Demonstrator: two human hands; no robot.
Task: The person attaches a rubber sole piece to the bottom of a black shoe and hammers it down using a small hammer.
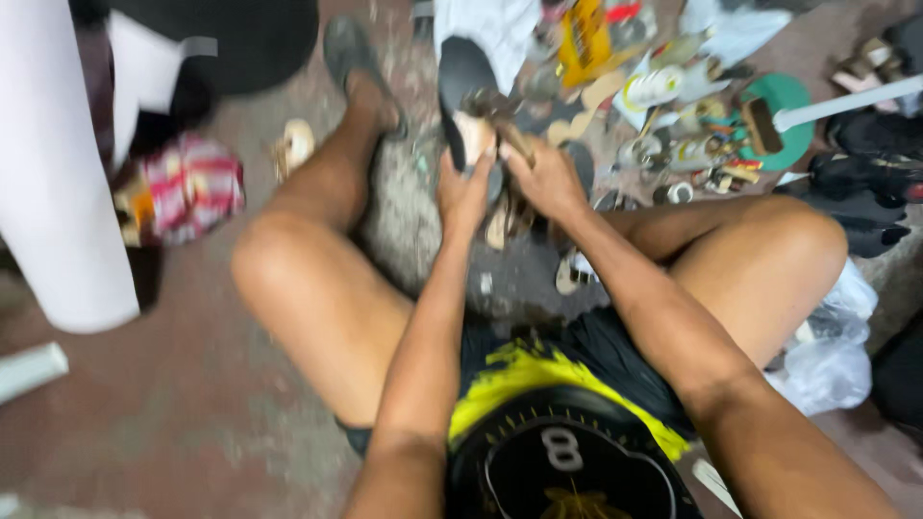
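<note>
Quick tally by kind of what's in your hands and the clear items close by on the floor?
Shoe, black-soled, held in both hands: 1
Hands on the shoe: 2, left hand, right hand
Green round lid: 1
Brush with white handle: 1
Checked red cloth bundle: 1
Clear plastic bag: 1
Total: 7; the blurred clutter is uncounted.

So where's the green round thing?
The green round thing lies on the floor at the upper right of the head view, under a white handle, beyond the person's right knee.
</note>
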